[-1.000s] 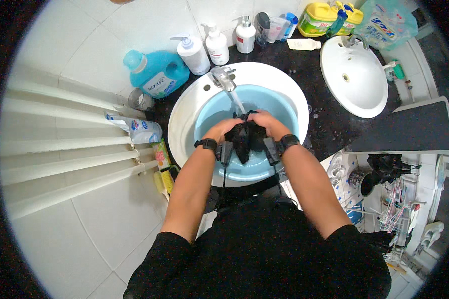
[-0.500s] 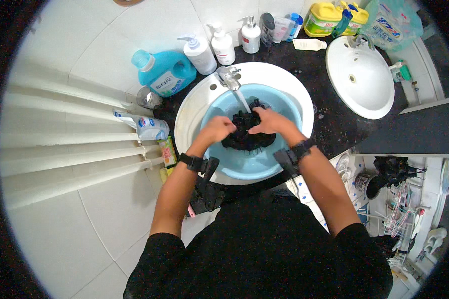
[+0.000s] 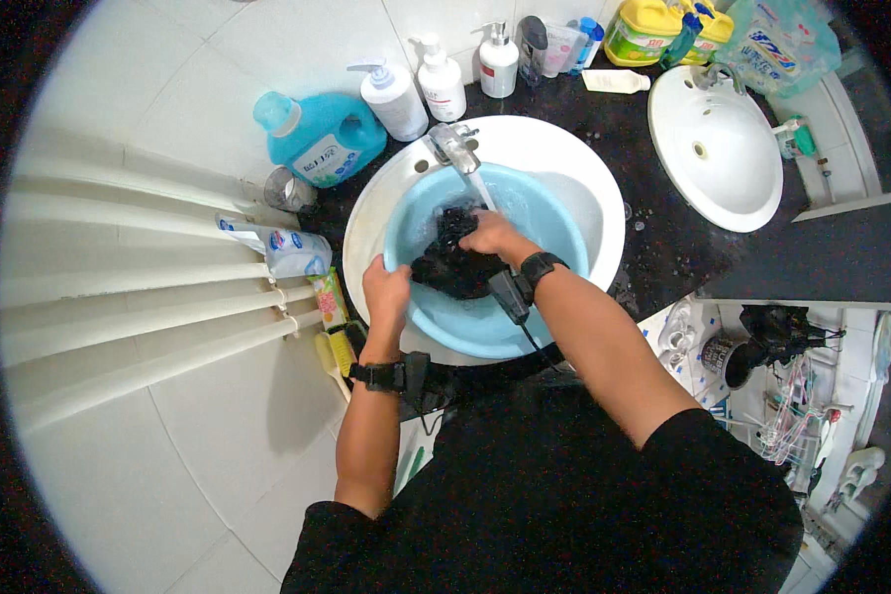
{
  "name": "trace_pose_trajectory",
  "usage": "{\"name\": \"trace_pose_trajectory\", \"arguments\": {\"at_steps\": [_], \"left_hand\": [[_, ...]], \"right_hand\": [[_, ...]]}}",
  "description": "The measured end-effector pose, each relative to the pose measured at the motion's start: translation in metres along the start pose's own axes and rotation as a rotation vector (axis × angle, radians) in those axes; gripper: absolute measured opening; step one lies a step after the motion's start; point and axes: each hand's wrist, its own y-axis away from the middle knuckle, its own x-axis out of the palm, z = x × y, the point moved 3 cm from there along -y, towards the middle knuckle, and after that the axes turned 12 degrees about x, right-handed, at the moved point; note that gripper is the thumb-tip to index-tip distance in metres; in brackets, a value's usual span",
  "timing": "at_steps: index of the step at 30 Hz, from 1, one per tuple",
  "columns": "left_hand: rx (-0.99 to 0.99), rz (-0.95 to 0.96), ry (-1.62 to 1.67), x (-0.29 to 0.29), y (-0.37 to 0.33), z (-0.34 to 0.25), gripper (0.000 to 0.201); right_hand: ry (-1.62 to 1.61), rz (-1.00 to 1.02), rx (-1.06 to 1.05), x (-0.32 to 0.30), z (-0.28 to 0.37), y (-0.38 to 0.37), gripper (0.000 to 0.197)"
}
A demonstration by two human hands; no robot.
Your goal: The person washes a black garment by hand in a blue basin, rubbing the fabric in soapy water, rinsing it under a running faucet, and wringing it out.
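Observation:
A light blue basin sits in the white oval sink. Inside it lies a bunched, wet black cloth, whose exact kind I cannot make out. Water runs from the silver faucet into the basin beside the cloth. My left hand grips the basin's left rim, thumb toward the inside. My right hand is closed on the upper right of the cloth, just under the stream, and its fingertips are partly hidden in the fabric.
Behind the sink stand a blue detergent jug and several pump bottles. A clear glass, a soft pouch and a yellow brush are at the left. A second white sink is set into the black counter.
My left hand has moved from the cloth to the basin's left rim. The basin has shifted left in the sink. My right hand has moved slightly left, with the cloth.

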Motion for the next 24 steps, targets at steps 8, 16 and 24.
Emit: {"name": "trace_pose_trajectory", "arguments": {"at_steps": [8,16,24], "left_hand": [[0.072,-0.127,0.032,-0.009,0.017,-0.026,0.016],[0.100,-0.213,0.099,0.008,0.016,-0.024,0.015],[0.064,-0.240,0.139,0.011,0.016,-0.016,0.013]], "right_hand": [[-0.096,-0.036,-0.311,-0.013,-0.035,0.046,0.057],[0.303,-0.032,-0.148,-0.011,-0.019,0.081,0.100],[0.448,-0.256,-0.205,0.022,-0.025,0.036,0.082]]}}
